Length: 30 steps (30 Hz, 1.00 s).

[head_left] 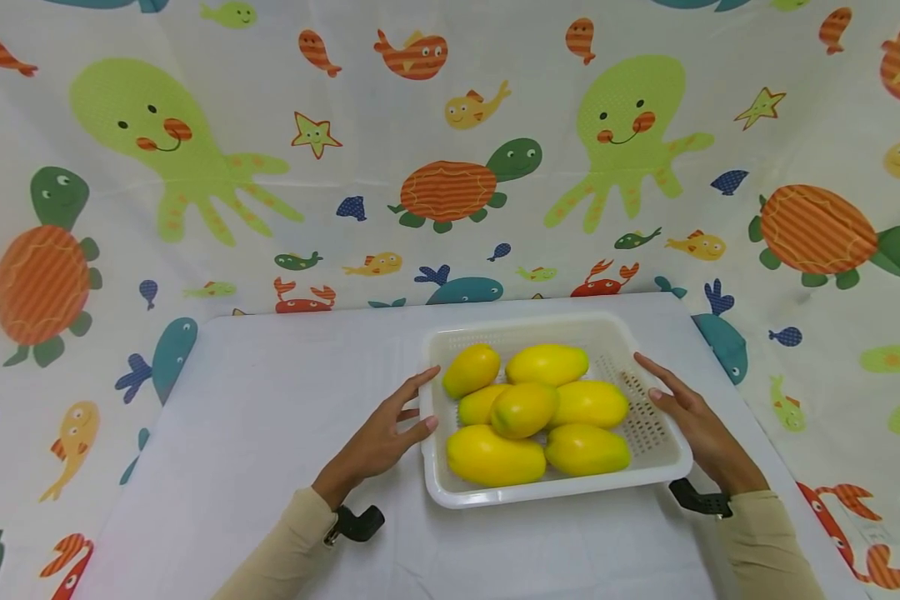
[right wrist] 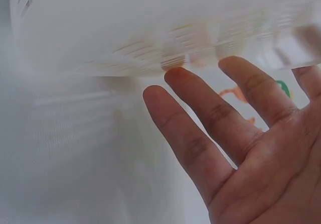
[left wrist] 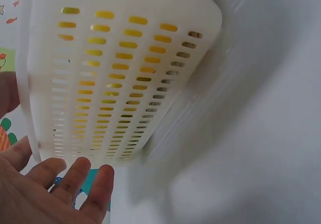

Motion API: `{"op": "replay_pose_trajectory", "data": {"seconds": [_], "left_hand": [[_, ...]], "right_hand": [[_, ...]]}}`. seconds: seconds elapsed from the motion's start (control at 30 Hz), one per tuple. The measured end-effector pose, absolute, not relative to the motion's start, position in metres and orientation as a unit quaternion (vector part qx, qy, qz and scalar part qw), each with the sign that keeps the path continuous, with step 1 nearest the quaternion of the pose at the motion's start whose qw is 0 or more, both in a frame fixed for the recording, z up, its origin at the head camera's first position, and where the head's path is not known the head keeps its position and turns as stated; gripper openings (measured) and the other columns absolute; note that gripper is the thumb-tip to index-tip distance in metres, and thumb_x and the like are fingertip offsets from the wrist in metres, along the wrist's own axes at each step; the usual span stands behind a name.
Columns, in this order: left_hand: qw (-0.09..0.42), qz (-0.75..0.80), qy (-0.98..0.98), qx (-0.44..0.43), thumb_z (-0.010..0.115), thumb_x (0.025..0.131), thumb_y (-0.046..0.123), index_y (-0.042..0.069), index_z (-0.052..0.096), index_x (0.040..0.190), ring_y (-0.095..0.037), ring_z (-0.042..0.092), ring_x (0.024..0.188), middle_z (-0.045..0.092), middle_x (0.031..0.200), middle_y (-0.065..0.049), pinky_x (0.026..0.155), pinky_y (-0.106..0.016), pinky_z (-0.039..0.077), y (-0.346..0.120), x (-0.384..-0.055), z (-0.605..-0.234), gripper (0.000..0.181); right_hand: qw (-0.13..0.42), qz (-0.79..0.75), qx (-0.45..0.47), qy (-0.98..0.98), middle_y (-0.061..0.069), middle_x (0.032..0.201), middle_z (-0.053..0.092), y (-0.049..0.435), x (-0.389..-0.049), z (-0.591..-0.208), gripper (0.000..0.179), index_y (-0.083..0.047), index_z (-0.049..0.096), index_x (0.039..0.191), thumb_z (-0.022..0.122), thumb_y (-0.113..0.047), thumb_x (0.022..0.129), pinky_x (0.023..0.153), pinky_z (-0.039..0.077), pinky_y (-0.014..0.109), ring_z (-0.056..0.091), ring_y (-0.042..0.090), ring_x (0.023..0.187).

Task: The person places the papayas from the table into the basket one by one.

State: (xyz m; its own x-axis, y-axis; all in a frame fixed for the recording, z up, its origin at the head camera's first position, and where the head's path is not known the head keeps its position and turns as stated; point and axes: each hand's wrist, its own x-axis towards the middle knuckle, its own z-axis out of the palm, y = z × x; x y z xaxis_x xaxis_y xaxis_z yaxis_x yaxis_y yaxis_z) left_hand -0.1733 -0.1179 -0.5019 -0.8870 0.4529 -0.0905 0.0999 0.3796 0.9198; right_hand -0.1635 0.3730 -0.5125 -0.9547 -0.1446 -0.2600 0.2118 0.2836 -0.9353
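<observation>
A white plastic basket (head_left: 555, 497) with slotted walls holds several smooth yellow mangoes (head_left: 525, 408), some tinged green. One lies on top of the others. My left hand (head_left: 378, 435) is at the basket's left side, thumb and index fingertip at the rim. From the left wrist view, its other fingers (left wrist: 98, 194) spread loosely beside the slotted wall. At the right side is my right hand (head_left: 701, 429), its thumb reaching over the rim. Its straight, spread fingers (right wrist: 195, 148) lie along the outside of the wall in the right wrist view, fingertips close to it.
A white cloth covers the table (head_left: 292, 375) beneath the basket. Behind it and at the sides hangs a sheet (head_left: 450, 100) printed with octopuses, turtles and fish. Each wrist wears a black strap device (head_left: 358, 524), and both sleeves are beige.
</observation>
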Motion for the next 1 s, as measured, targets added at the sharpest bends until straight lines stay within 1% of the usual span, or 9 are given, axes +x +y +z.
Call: {"op": "replay_pose_trajectory", "data": {"seconds": [0.13, 0.27, 0.37, 0.5, 0.6, 0.8, 0.9, 1.0], "left_hand": [[0.164, 0.531, 0.814, 0.167, 0.067, 0.105, 0.037, 0.039, 0.028, 0.168, -0.038, 0.034, 0.159, 0.018, 0.179, 0.005, 0.123, -0.063, 0.039, -0.121, -0.173, -0.502, 0.075], [0.161, 0.535, 0.813, 0.165, 0.068, 0.104, 0.04, 0.037, 0.028, 0.168, -0.039, 0.037, 0.157, 0.019, 0.179, 0.004, 0.121, -0.063, 0.041, -0.125, -0.172, -0.502, 0.075], [0.156, 0.538, 0.811, 0.168, 0.068, 0.104, 0.041, 0.035, 0.029, 0.168, -0.039, 0.036, 0.158, 0.019, 0.179, 0.004, 0.121, -0.063, 0.041, -0.129, -0.171, -0.502, 0.076], [0.15, 0.539, 0.812, 0.169, 0.068, 0.104, 0.041, 0.033, 0.03, 0.168, -0.039, 0.034, 0.159, 0.02, 0.179, 0.004, 0.122, -0.063, 0.04, -0.134, -0.171, -0.503, 0.075], [0.146, 0.538, 0.813, 0.169, 0.068, 0.104, 0.041, 0.032, 0.03, 0.168, -0.04, 0.036, 0.158, 0.02, 0.179, 0.003, 0.121, -0.064, 0.041, -0.137, -0.17, -0.503, 0.075], [0.133, 0.538, 0.814, 0.175, 0.068, 0.105, 0.032, 0.029, 0.031, 0.168, -0.04, 0.034, 0.159, 0.022, 0.179, 0.001, 0.122, -0.065, 0.04, -0.143, -0.167, -0.503, 0.073], [0.128, 0.538, 0.814, 0.177, 0.068, 0.105, 0.027, 0.031, 0.032, 0.168, -0.041, 0.034, 0.159, 0.022, 0.179, 0.0, 0.121, -0.065, 0.04, -0.146, -0.167, -0.504, 0.072], [0.128, 0.539, 0.814, 0.177, 0.068, 0.105, 0.026, 0.033, 0.032, 0.167, -0.041, 0.033, 0.159, 0.022, 0.179, 0.0, 0.121, -0.066, 0.04, -0.149, -0.166, -0.504, 0.072]], "right_hand": [[0.146, -0.595, 0.011, 0.79, 0.02, 0.178, 0.013, 0.369, -0.164, -0.513, 0.062, -0.048, 0.022, 0.167, 0.05, -0.047, 0.111, 0.078, 0.065, 0.057, 0.075, 0.035, 0.11], [0.152, -0.601, 0.009, 0.785, 0.021, 0.178, 0.014, 0.365, -0.163, -0.512, 0.063, -0.048, 0.022, 0.168, 0.05, -0.046, 0.111, 0.078, 0.065, 0.057, 0.076, 0.035, 0.108], [0.156, -0.606, 0.01, 0.78, 0.022, 0.177, 0.017, 0.361, -0.163, -0.511, 0.063, -0.047, 0.023, 0.168, 0.051, -0.046, 0.111, 0.079, 0.065, 0.058, 0.076, 0.036, 0.107], [0.158, -0.609, 0.01, 0.777, 0.021, 0.177, 0.017, 0.357, -0.163, -0.51, 0.063, -0.047, 0.023, 0.167, 0.051, -0.045, 0.111, 0.08, 0.065, 0.057, 0.076, 0.036, 0.108], [0.157, -0.611, 0.006, 0.776, 0.021, 0.177, 0.017, 0.353, -0.163, -0.511, 0.062, -0.047, 0.024, 0.167, 0.051, -0.045, 0.111, 0.08, 0.065, 0.057, 0.075, 0.035, 0.109], [0.153, -0.619, -0.011, 0.77, 0.024, 0.176, 0.02, 0.348, -0.164, -0.512, 0.062, -0.044, 0.023, 0.169, 0.049, -0.041, 0.113, 0.079, 0.065, 0.058, 0.078, 0.031, 0.107], [0.153, -0.62, -0.014, 0.77, 0.023, 0.176, 0.019, 0.344, -0.164, -0.513, 0.061, -0.044, 0.023, 0.168, 0.049, -0.041, 0.113, 0.079, 0.065, 0.057, 0.077, 0.031, 0.107], [0.152, -0.62, -0.013, 0.77, 0.021, 0.176, 0.02, 0.341, -0.164, -0.514, 0.061, -0.044, 0.024, 0.168, 0.05, -0.041, 0.113, 0.08, 0.065, 0.057, 0.076, 0.033, 0.11]]}}
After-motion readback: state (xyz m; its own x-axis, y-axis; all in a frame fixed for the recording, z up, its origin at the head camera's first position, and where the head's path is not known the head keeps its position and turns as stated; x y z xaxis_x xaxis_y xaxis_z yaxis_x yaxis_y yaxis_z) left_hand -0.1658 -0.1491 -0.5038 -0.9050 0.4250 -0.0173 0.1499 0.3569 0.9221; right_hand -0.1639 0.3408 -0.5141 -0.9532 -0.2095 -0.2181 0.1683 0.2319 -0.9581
